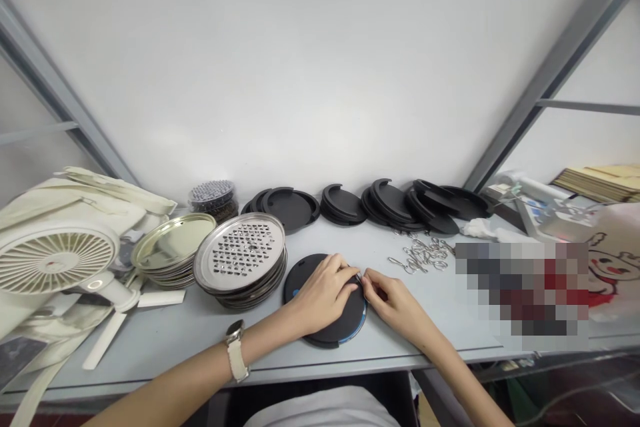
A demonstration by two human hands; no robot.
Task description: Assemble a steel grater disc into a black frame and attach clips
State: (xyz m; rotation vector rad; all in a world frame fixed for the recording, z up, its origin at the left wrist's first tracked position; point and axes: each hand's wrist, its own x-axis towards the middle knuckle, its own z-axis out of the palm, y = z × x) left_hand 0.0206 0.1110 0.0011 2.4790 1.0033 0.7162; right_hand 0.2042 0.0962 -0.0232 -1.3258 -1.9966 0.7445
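Note:
A round black disc (327, 331) with a blue strip along its lower right edge lies on the table near its front. My left hand (325, 290), with a watch on the wrist, rests over the disc, thumb and fingers near its right rim. Beside that rim, my right hand (387, 297) is closed in a pinch; what sits between its fingertips is too small to make out. Left of the disc stands a stack of round metal grater plates (243, 253). Behind my right hand lies a loose pile of small metal rings or clips (425, 253).
Black round trays (293, 208) line the back wall. On the left are gold-coloured discs (175, 243), a clear tub (213, 195), a white fan (57, 260) and cream bags (45, 203). Wooden sheets (600, 180) and a printed bag (617, 260) are at the right.

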